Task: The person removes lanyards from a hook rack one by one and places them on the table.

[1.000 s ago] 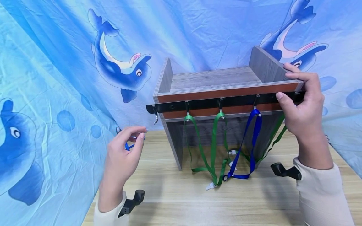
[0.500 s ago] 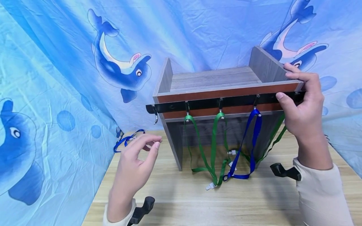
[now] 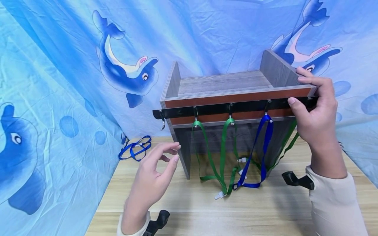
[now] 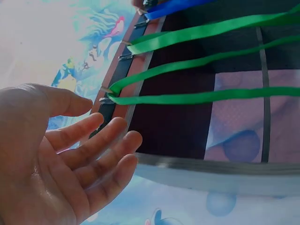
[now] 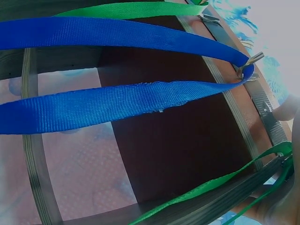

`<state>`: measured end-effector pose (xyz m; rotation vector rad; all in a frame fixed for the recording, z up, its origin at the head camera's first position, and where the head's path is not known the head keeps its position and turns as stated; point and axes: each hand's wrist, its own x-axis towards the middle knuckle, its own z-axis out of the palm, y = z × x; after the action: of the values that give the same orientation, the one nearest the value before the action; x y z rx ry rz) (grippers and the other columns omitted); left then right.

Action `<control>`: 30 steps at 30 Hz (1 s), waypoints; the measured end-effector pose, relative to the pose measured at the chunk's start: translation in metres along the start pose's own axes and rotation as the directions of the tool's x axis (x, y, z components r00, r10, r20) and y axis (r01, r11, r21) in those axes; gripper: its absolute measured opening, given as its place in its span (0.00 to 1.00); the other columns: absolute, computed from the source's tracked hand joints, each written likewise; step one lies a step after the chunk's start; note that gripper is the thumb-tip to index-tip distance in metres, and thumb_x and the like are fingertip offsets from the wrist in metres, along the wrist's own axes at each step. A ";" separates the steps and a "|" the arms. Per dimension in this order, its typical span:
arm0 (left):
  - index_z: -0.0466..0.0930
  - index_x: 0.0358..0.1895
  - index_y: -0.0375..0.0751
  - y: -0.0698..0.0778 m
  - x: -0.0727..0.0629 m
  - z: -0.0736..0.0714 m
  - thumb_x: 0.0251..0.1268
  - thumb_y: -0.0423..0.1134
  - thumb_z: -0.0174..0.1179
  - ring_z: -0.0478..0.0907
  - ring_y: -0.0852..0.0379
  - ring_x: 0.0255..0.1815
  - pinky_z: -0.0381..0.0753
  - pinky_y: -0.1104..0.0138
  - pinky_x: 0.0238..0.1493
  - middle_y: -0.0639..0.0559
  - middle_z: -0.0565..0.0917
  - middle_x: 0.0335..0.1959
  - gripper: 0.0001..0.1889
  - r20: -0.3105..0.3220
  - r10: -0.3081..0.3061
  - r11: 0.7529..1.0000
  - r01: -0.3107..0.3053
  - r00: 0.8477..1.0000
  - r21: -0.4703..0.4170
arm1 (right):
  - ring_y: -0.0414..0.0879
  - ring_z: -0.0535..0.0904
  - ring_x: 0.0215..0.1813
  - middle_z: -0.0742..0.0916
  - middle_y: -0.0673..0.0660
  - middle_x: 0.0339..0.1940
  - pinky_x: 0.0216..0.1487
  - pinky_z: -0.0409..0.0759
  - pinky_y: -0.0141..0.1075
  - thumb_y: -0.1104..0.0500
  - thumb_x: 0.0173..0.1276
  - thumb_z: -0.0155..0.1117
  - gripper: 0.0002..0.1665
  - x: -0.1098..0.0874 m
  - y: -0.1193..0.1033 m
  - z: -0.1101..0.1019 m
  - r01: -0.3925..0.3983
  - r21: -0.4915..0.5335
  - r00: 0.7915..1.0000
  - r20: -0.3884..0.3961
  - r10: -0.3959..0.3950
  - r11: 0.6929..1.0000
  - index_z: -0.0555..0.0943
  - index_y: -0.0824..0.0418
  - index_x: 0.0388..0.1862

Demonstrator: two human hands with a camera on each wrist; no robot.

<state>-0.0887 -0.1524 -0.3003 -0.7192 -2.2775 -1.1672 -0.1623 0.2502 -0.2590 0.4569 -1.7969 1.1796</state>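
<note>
A grey wooden shelf unit (image 3: 224,82) stands on the table, a black hook rail (image 3: 212,109) across its reddish-brown front. My right hand (image 3: 319,114) grips the unit's right end, thumb on the rail and fingers over the side panel. Green lanyards (image 3: 223,144) hang from two left-middle hooks, a blue lanyard (image 3: 268,132) from the one right of them. Another green lanyard (image 3: 290,144) hangs beside the right hand. The leftmost hook (image 3: 163,124) is bare. My left hand (image 3: 153,183), fingers loosely bent and holding nothing, hovers in front of the unit's left side panel (image 3: 181,147).
A loose blue lanyard (image 3: 131,152) lies coiled on the wooden table (image 3: 206,216), left of the unit. White clips (image 3: 220,195) of the hanging lanyards reach the tabletop. Behind and to the left hangs a blue curtain (image 3: 212,36) printed with dolphins.
My left hand has moved rightward and slightly down, from the loose blue lanyard towards the unit, leaving that lanyard lying on the table. The right hand keeps its grip.
</note>
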 end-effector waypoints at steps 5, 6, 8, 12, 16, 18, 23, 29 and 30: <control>0.75 0.71 0.54 0.000 -0.002 0.009 0.75 0.33 0.64 0.82 0.58 0.63 0.85 0.67 0.52 0.59 0.83 0.64 0.25 0.042 -0.017 1.000 0.018 0.999 -0.025 | 0.46 0.76 0.75 0.77 0.53 0.79 0.65 0.76 0.25 0.51 0.72 0.67 0.34 0.000 0.000 0.000 -0.005 -0.011 1.000 0.008 0.005 1.000 0.74 0.69 0.69; 0.74 0.72 0.54 0.000 -0.002 0.011 0.75 0.34 0.64 0.81 0.58 0.64 0.84 0.67 0.52 0.59 0.82 0.66 0.25 0.052 -0.024 0.999 0.025 0.998 -0.025 | 0.46 0.76 0.75 0.77 0.53 0.79 0.65 0.76 0.25 0.51 0.72 0.67 0.34 0.000 0.000 0.000 -0.005 -0.012 1.000 0.008 0.005 1.000 0.74 0.69 0.69; 0.72 0.73 0.54 0.001 -0.002 0.014 0.76 0.34 0.64 0.80 0.58 0.66 0.84 0.67 0.54 0.59 0.80 0.69 0.27 0.068 -0.028 0.999 0.030 0.997 -0.029 | 0.46 0.76 0.74 0.77 0.54 0.80 0.65 0.76 0.25 0.51 0.72 0.67 0.34 -0.001 0.000 -0.001 -0.005 -0.011 1.000 0.008 0.005 1.000 0.74 0.69 0.69; 0.69 0.76 0.54 0.002 -0.001 0.019 0.76 0.36 0.65 0.79 0.58 0.69 0.85 0.65 0.56 0.59 0.77 0.73 0.29 0.092 -0.037 0.999 0.039 0.995 -0.016 | 0.45 0.77 0.74 0.77 0.54 0.79 0.65 0.76 0.25 0.51 0.72 0.67 0.34 -0.001 0.000 -0.001 -0.002 -0.007 1.000 0.003 0.002 1.000 0.74 0.69 0.69; 0.68 0.77 0.56 0.002 -0.002 0.026 0.77 0.41 0.64 0.75 0.58 0.74 0.85 0.63 0.61 0.58 0.72 0.78 0.29 0.155 -0.048 0.999 0.046 0.987 0.018 | 0.45 0.77 0.73 0.77 0.54 0.80 0.64 0.76 0.25 0.51 0.72 0.68 0.34 -0.001 0.000 -0.001 -0.005 -0.006 1.000 0.006 0.005 1.000 0.74 0.68 0.69; 0.68 0.77 0.57 0.002 -0.002 0.031 0.79 0.43 0.62 0.72 0.56 0.77 0.85 0.61 0.65 0.57 0.69 0.80 0.28 0.192 -0.048 0.999 0.043 0.980 0.034 | 0.45 0.78 0.73 0.77 0.54 0.80 0.64 0.77 0.25 0.50 0.72 0.68 0.34 -0.001 0.000 -0.001 -0.005 -0.002 1.000 0.003 0.005 1.000 0.74 0.69 0.69; 0.66 0.78 0.57 0.000 0.000 0.039 0.79 0.46 0.62 0.71 0.55 0.79 0.82 0.58 0.69 0.56 0.65 0.82 0.29 0.219 -0.045 0.999 0.041 0.975 0.020 | 0.45 0.78 0.73 0.77 0.54 0.80 0.64 0.76 0.25 0.50 0.72 0.68 0.34 0.000 0.000 -0.001 -0.002 0.001 1.000 0.000 0.002 1.000 0.74 0.69 0.69; 0.57 0.82 0.57 0.001 0.002 0.048 0.78 0.46 0.63 0.71 0.54 0.79 0.80 0.54 0.72 0.56 0.64 0.84 0.36 0.209 -0.068 0.998 0.069 0.975 0.003 | 0.46 0.77 0.74 0.77 0.54 0.80 0.65 0.77 0.25 0.51 0.72 0.68 0.34 -0.001 0.000 0.000 -0.004 0.001 1.000 0.006 0.004 1.000 0.73 0.69 0.69; 0.56 0.82 0.57 0.002 0.003 0.050 0.78 0.46 0.63 0.70 0.54 0.80 0.78 0.52 0.73 0.56 0.64 0.84 0.36 0.206 -0.071 0.997 0.075 0.976 -0.008 | 0.46 0.77 0.74 0.77 0.54 0.80 0.64 0.77 0.25 0.51 0.72 0.68 0.34 -0.001 0.000 0.000 -0.004 0.000 1.000 0.006 0.004 1.000 0.73 0.69 0.69</control>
<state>-0.0984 -0.1096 -0.3237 -0.8013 -2.4870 -1.1934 -0.1615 0.2503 -0.2599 0.4580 -1.8035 1.1820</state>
